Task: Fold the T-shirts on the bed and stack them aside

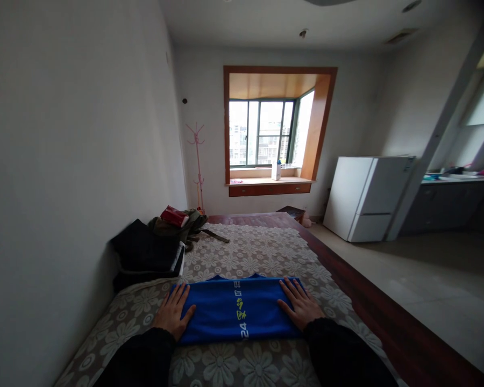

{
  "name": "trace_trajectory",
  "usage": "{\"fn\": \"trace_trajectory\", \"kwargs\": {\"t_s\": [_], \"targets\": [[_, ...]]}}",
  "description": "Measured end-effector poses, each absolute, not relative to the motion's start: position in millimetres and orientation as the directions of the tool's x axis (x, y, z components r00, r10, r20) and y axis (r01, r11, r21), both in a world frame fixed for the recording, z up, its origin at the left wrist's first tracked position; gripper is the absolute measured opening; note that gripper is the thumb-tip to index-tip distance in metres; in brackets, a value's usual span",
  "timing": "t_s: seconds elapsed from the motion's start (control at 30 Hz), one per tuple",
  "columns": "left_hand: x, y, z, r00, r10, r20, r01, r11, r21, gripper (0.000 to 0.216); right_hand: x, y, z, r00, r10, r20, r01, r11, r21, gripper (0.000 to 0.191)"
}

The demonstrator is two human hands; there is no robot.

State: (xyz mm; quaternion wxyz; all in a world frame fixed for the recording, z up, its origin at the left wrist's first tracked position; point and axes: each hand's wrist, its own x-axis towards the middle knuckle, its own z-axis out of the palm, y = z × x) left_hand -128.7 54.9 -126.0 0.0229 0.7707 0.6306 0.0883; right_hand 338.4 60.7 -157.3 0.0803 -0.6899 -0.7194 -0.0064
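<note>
A blue shirt (218, 314), folded into a wide rectangle, lies flat on a flower-patterned lace tablecloth (250, 242). White and yellow-green lettering runs down its middle. On its left end rests my left hand (173, 312), palm down with the fingers spread. My right hand (300, 303) lies the same way on the right end, fingers apart. Both hands press on top of the cloth and grip nothing. Black sleeves cover both wrists.
Dark folded cloth (145, 247) is piled at the left by the wall, near an olive backpack (191, 223) with a red packet (174, 216) on it. A dark red wooden edge (347, 290) runs along the right. A white fridge (367, 193) stands beyond.
</note>
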Motion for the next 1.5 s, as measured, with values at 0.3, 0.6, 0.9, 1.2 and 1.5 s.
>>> {"fn": "trace_trajectory", "kwargs": {"t_s": [0.3, 0.6, 0.9, 1.2, 1.5], "targets": [[-149, 36, -84, 0.21, 0.968, 0.136, 0.917, -0.243, 0.316, 0.052, 378, 57, -117, -0.21, 0.975, 0.073, 0.887, 0.222, -0.404, 0.095], [-181, 4, -67, 0.29, 0.952, -0.092, 0.911, -0.245, 0.332, 0.036, 416, 39, -90, -0.27, 0.92, -0.283, 0.916, 0.155, -0.37, 0.029], [-185, 1, -66, 0.34, 0.938, -0.069, 0.88, -0.291, 0.376, 0.052, 412, 27, -103, -0.263, 0.921, -0.288, 0.934, 0.168, -0.315, 0.041], [-190, 5, -69, 0.366, 0.93, -0.028, 0.848, -0.32, 0.423, 0.04, 414, 31, -89, -0.319, 0.908, -0.272, 0.899, 0.199, -0.389, 0.022], [-197, 5, -72, 0.297, 0.954, -0.036, 0.88, -0.259, 0.399, 0.066, 423, 28, -79, -0.298, 0.906, -0.301, 0.893, 0.153, -0.424, 0.023]]}}
